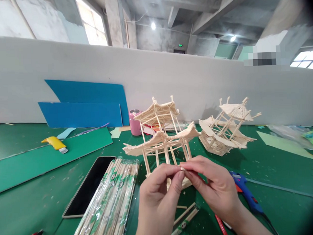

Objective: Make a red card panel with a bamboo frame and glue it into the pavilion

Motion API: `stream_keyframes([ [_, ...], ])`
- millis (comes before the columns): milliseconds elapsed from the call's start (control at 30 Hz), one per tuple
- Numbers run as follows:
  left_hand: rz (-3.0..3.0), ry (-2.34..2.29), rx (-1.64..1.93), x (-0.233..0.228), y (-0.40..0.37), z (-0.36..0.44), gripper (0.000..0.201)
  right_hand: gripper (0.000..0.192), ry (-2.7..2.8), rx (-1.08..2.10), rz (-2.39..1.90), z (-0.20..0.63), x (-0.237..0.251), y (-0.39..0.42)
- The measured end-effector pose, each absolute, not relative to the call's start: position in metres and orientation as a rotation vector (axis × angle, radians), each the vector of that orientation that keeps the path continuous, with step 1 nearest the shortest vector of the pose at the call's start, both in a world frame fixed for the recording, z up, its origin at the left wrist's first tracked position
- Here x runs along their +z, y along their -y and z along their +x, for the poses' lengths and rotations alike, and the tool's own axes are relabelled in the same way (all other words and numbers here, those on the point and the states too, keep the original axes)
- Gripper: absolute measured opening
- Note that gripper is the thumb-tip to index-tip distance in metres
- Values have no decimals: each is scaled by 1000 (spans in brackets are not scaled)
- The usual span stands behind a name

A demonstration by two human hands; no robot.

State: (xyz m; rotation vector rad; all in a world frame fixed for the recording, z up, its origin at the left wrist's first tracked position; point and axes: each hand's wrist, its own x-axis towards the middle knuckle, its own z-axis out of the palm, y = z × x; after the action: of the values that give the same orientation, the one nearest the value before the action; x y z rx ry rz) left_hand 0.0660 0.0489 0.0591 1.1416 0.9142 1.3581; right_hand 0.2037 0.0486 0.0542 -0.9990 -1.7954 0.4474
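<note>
Between your two hands, in the head view, a short wooden stick piece (182, 168) is pinched: left hand (159, 192) and right hand (215, 187) both closed on it by the fingertips, just in front of the pagoda model (162, 138); that model looks largely built, roofs on, base partly hidden; a second model (227, 128) stands to the right. Room is tight: chopstick bundle (110, 201) left, glue gun (245, 191) right; counter (33, 204) opens farther left.
</note>
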Motion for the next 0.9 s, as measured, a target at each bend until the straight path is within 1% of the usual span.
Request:
stream_keyframes([
  [133,1150,-912,1393,59,-49,69,7,24,1779,394,-1007,204,50,-47],
  [233,1104,-902,1310,61,-49,69,7,19,1584,556,-920,201,49,-47],
  [367,997,-740,1153,61,-47,70,19,9,1481,800,-823,197,50,-49],
  [500,868,-655,1130,58,-48,71,17,11,1460,861,-826,194,50,-49],
  [600,847,-643,1148,57,-50,71,17,14,1455,843,-841,193,48,-48],
  [767,833,-617,1133,53,-53,69,15,17,1492,665,-895,193,45,-49],
  [900,854,-621,1121,50,-56,69,17,18,1528,603,-924,196,47,-48],
])
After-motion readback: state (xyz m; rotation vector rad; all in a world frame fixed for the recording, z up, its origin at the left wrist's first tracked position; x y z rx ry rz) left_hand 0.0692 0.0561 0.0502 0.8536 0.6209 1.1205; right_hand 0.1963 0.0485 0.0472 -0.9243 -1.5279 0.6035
